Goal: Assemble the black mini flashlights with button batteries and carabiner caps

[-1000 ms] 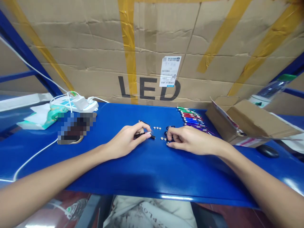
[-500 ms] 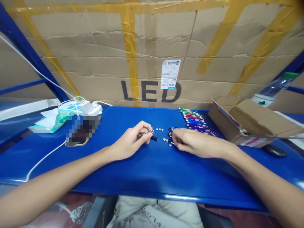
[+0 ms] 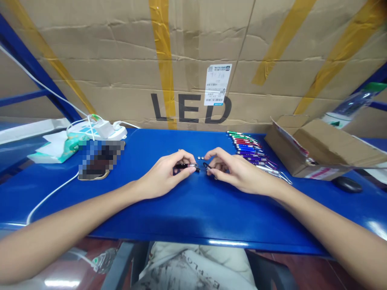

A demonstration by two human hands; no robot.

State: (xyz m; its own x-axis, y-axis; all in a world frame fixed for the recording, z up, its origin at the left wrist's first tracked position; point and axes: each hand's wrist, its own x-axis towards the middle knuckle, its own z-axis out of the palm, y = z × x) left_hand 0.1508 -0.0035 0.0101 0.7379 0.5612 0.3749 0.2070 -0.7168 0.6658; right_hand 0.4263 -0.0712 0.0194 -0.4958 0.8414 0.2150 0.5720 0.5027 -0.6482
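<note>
My left hand (image 3: 165, 174) is closed round a small black pen-shaped light (image 3: 185, 165), held level just above the blue table (image 3: 193, 209), its silver end pointing right. My right hand (image 3: 231, 169) faces it a few centimetres away, fingers pinched on a small dark part (image 3: 207, 165) with a key ring. A couple of small silver button cells (image 3: 201, 157) lie on the table just behind the gap between the hands.
A row of coloured pen lights (image 3: 249, 151) lies at the right rear. Beyond it sit an open cardboard box (image 3: 320, 151) and a black mouse (image 3: 347, 184). At the left are a phone (image 3: 98, 159), a power strip (image 3: 96, 131) with white cable, and tissues (image 3: 53, 149). A big cardboard carton (image 3: 193, 60) forms the back.
My right hand has moved left from the button cells toward the left hand, now pinching the small dark part. The left hand has turned the pen light level.
</note>
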